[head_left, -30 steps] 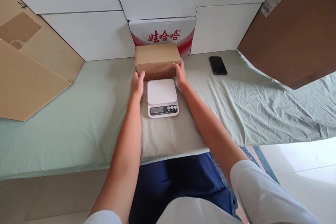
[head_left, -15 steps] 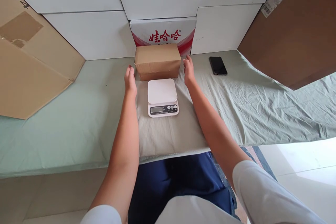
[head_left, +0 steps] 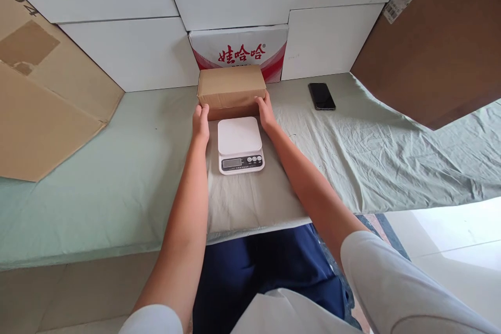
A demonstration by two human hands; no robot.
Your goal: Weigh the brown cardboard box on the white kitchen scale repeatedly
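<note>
A small brown cardboard box (head_left: 231,83) stands near the back of the cloth-covered table. My left hand (head_left: 201,121) grips its left side, the thumb at the front corner. On the right side my right hand (head_left: 265,109) holds it, thumb on the front face and fingers along the end. Just in front of the box, between my forearms, lies a white digital kitchen scale (head_left: 240,135) with a bare platform. Its display and buttons face me, and the display looks blank.
Behind the box stands a white and red carton (head_left: 238,42) against white panels. To the right lies a black phone (head_left: 322,96). Large cardboard sheets lean at the left (head_left: 58,115) and right (head_left: 430,52). A pale green cloth (head_left: 136,177) covers the table up to its front edge.
Both hands have moved inward from either side and closed on the cardboard box. The box and the scale have stayed in place, and the view has shifted slightly.
</note>
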